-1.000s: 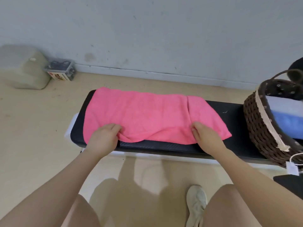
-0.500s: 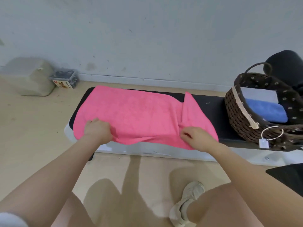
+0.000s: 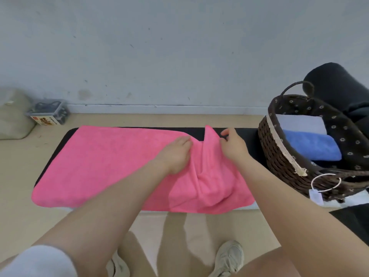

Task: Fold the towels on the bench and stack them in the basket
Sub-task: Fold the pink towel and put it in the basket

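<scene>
A pink towel (image 3: 103, 164) lies spread over the black bench (image 3: 245, 134), covering most of its top. Its right part is bunched into a raised ridge. My left hand (image 3: 175, 154) presses flat on the towel just left of that ridge. My right hand (image 3: 233, 144) pinches the ridge from its right side, near the far edge. A dark wicker basket (image 3: 279, 156) stands on the bench's right end. Inside it lie a folded blue towel (image 3: 311, 145) and a folded pale grey towel (image 3: 299, 123).
A grey wall runs behind the bench. On the floor at far left sit a beige bag (image 3: 12, 114) and a small clear box (image 3: 50, 114). A dark rounded cushion (image 3: 335, 84) is behind the basket. My feet in pale shoes (image 3: 229, 256) stand below the bench.
Both hands left the towel's near edge and moved to its right part. The left hand crossed from the left corner. The right end of the towel is now lifted into a ridge.
</scene>
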A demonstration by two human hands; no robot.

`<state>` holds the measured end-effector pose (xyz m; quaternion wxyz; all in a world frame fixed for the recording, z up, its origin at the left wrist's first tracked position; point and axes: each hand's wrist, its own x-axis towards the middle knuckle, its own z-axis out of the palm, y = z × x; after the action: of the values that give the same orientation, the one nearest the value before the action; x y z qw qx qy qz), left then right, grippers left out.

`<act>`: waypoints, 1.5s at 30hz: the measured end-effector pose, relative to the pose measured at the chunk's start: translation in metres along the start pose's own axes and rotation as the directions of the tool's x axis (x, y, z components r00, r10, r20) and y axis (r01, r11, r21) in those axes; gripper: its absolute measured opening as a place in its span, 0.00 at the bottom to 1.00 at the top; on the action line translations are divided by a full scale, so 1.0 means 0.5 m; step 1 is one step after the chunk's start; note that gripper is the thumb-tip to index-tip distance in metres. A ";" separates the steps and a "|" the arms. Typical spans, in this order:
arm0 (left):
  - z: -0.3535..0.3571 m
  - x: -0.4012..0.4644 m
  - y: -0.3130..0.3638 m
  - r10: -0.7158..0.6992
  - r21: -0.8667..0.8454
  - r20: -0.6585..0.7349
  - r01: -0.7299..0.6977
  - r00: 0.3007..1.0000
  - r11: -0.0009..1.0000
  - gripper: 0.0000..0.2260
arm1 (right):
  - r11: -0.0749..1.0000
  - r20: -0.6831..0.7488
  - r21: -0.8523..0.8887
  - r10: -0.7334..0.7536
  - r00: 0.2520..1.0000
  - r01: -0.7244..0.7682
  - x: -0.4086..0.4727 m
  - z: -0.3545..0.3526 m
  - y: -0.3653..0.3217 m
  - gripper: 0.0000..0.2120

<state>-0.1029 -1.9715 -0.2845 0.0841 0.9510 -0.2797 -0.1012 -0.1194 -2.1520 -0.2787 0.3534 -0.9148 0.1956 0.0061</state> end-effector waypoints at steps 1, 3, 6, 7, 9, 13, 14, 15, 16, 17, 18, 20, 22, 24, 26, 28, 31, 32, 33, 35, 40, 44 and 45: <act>0.009 0.021 0.003 -0.001 -0.002 0.035 0.001 0.999 1.000 0.22 | 1.000 0.022 -0.009 0.008 1.000 -0.008 0.005 0.002 0.004 0.12; 0.035 0.048 0.001 -0.067 -0.019 0.084 0.069 0.994 0.997 0.26 | 0.995 0.069 -0.085 -0.039 0.997 0.045 0.014 0.008 0.016 0.10; 0.068 0.059 -0.012 -0.151 -0.011 0.065 0.152 0.986 0.988 0.28 | 0.985 0.122 -0.132 -0.097 0.988 0.113 0.019 0.006 0.032 0.08; 0.072 0.062 -0.017 -0.158 -0.011 0.056 0.158 0.986 0.987 0.28 | 0.983 0.135 -0.144 -0.096 0.986 0.115 0.019 0.003 0.038 0.08; 0.070 0.071 -0.025 -0.175 -0.022 0.038 0.175 0.984 0.984 0.28 | 0.957 0.089 -0.261 -0.105 0.990 0.125 0.021 -0.009 0.050 0.08; 0.068 0.089 -0.042 -0.231 -0.042 -0.011 0.230 0.973 0.972 0.28 | 0.863 -0.054 -0.505 -0.009 0.999 -0.020 0.013 -0.049 0.087 0.10; 0.070 0.089 -0.044 -0.237 -0.038 -0.020 0.236 0.971 0.971 0.29 | 0.853 -0.069 -0.518 0.033 0.997 -0.064 0.005 -0.055 0.092 0.10; 0.071 0.088 -0.043 -0.239 -0.035 -0.034 0.237 0.971 0.971 0.29 | 0.838 -0.087 -0.537 0.063 0.994 -0.100 -0.004 -0.057 0.095 0.10; 0.072 0.087 -0.043 -0.235 -0.042 -0.055 0.233 0.970 0.972 0.29 | 0.809 -0.106 -0.577 0.060 0.992 -0.111 -0.011 -0.057 0.094 0.11; 0.071 0.085 -0.043 -0.225 -0.065 -0.080 0.220 0.971 0.973 0.29 | 0.771 -0.119 -0.630 0.027 0.993 -0.096 -0.015 -0.053 0.090 0.12; 0.068 0.082 -0.044 -0.203 -0.097 -0.101 0.194 0.974 0.976 0.29 | 0.742 -0.117 -0.668 -0.037 0.992 -0.051 -0.016 -0.045 0.082 0.14; 0.060 0.071 -0.046 -0.128 -0.137 -0.116 0.112 0.985 0.984 0.28 | 0.761 -0.031 -0.633 -0.209 0.977 0.143 -0.013 -0.019 0.059 0.18; 0.060 0.053 -0.052 -0.058 -0.084 -0.098 0.050 0.993 0.995 0.27 | 0.764 0.138 -0.529 -0.352 0.926 0.370 -0.011 0.019 0.023 0.22; 0.068 0.033 -0.059 -0.026 -0.024 -0.063 0.025 0.998 0.999 0.27 | 0.741 0.284 -0.468 -0.390 0.876 0.481 -0.008 0.060 -0.005 0.25; 0.077 0.016 -0.066 -0.008 0.012 -0.038 0.008 0.999 1.000 0.29 | 0.764 0.346 -0.463 -0.310 0.885 0.449 0.003 0.084 -0.010 0.27; 0.080 0.003 -0.072 0.014 0.041 -0.052 -0.012 0.999 0.999 0.36 | 0.799 0.334 -0.489 -0.199 0.921 0.350 0.018 0.088 0.003 0.29; 0.083 -0.010 -0.078 0.034 0.072 -0.084 -0.028 0.996 0.997 0.40 | 0.799 0.305 -0.552 -0.073 0.950 0.238 0.036 0.073 0.025 0.31; 0.084 -0.011 -0.079 0.045 0.060 -0.091 -0.040 0.995 0.997 0.38 | 0.798 0.298 -0.565 -0.039 0.954 0.209 0.040 0.066 0.028 0.33; 0.081 -0.013 -0.081 0.061 0.028 -0.093 -0.059 0.994 0.998 0.35 | 0.799 0.290 -0.574 -0.005 0.957 0.178 0.045 0.060 0.029 0.34; 0.066 -0.020 -0.087 0.098 -0.132 -0.116 -0.113 0.988 0.985 0.31 | 0.801 0.253 -0.589 0.056 0.966 0.108 0.050 0.056 0.016 0.35; -0.006 -0.074 -0.175 -0.129 -0.440 -0.391 -0.062 0.911 0.896 0.22 | 0.809 0.104 -0.515 -0.270 0.957 0.284 0.004 0.130 -0.119 0.26; -0.026 -0.135 -0.327 -0.389 -0.412 -0.379 0.223 0.840 0.883 0.19 | 0.707 0.268 -0.404 -0.515 0.814 0.581 -0.035 0.241 -0.253 0.24; -0.026 -0.150 -0.365 -0.451 -0.399 -0.354 0.304 0.819 0.865 0.18 | 0.682 0.319 -0.384 -0.534 0.783 0.622 -0.041 0.267 -0.278 0.25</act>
<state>-0.0673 -1.7775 -0.3007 0.2778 0.9584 -0.0363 0.0548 -0.0711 -1.9646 -0.2862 0.1209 -0.9817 -0.1449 0.0243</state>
